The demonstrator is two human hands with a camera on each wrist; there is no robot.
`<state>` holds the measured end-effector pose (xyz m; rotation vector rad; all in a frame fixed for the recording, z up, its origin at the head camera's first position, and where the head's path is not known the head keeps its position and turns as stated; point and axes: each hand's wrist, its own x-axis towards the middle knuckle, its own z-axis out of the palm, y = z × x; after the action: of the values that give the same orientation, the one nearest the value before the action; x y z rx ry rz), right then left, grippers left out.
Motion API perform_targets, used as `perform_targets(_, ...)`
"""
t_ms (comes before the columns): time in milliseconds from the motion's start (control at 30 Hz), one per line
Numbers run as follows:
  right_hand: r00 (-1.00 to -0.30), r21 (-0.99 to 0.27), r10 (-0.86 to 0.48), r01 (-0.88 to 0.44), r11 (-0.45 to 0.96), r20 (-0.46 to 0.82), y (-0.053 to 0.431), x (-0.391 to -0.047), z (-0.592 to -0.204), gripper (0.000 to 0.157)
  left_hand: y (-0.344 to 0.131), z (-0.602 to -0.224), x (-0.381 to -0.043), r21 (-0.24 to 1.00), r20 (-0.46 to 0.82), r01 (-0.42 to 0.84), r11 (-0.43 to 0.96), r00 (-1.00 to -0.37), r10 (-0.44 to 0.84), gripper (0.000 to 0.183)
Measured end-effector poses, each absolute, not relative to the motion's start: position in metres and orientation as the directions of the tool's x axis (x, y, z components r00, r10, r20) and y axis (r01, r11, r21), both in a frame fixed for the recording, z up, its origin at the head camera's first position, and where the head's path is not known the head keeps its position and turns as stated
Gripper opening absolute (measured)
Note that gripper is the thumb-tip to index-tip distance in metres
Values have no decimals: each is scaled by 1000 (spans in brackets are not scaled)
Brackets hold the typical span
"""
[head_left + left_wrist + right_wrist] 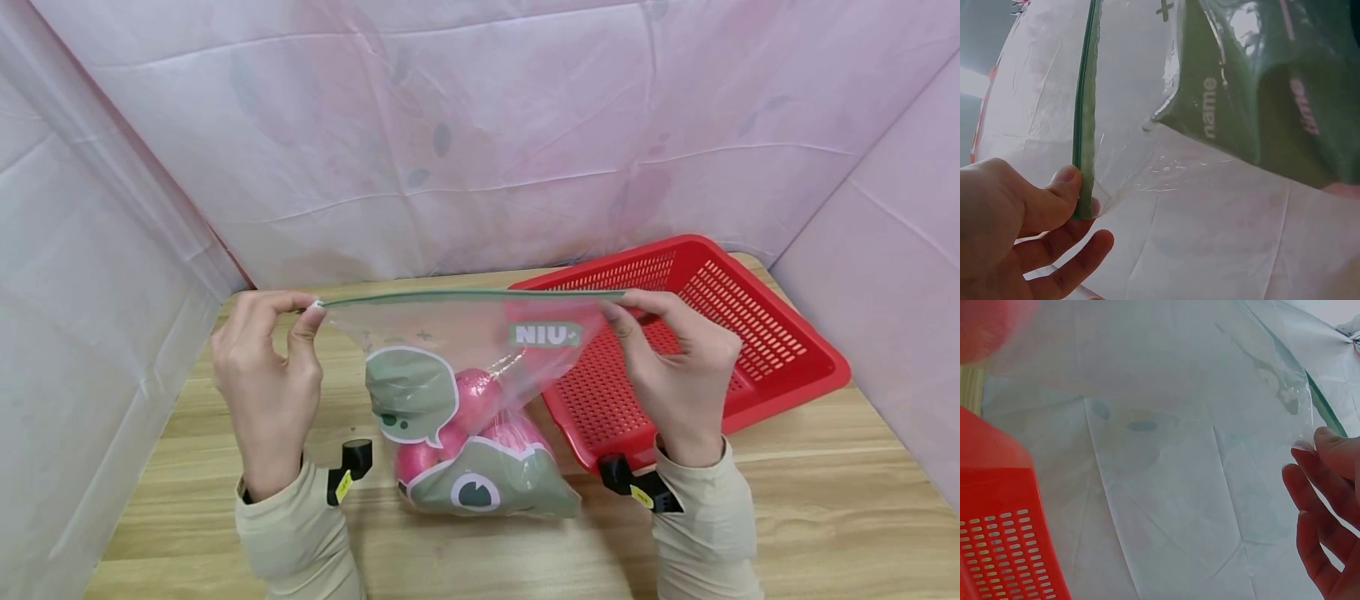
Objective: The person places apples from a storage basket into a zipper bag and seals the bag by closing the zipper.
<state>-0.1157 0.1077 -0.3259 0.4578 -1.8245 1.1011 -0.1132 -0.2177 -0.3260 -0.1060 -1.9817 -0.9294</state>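
A clear zip-lock bag (pixel 412 392) with green prints and the letters NIU stands on the table in the head view. Several glossy pink-red round things (pixel 476 396) fill its lower part. Its green zip strip (pixel 465 294) is pulled straight across the top. My left hand (pixel 266 375) pinches the strip's left end between thumb and forefinger. At the other end, the thumb and forefinger of my right hand (pixel 678 367) pinch the corner. The left wrist view shows the thumb laid over the green strip (pixel 1085 112), the lower fingers loosely bent.
A red perforated plastic basket (pixel 795 387) sits on the wooden table (pixel 825 517) to the right, partly behind the bag and my right hand. Pale patterned cloth (pixel 487 150) hangs behind the table and along both sides. Each wrist wears a black camera mount (pixel 352 471).
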Motion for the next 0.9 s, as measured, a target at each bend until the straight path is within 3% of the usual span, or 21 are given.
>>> perform_targets(267,-539,-476,57,-683,554,840,107,-116,-327,20,-218,-330,-115,607,705,358,710,-654,-274,19)
perform_targets(900,-651,-472,-33,-584,660,758,106,-116,-328,29,-218,-342,-131,618,670,333,712,-696,-257,17)
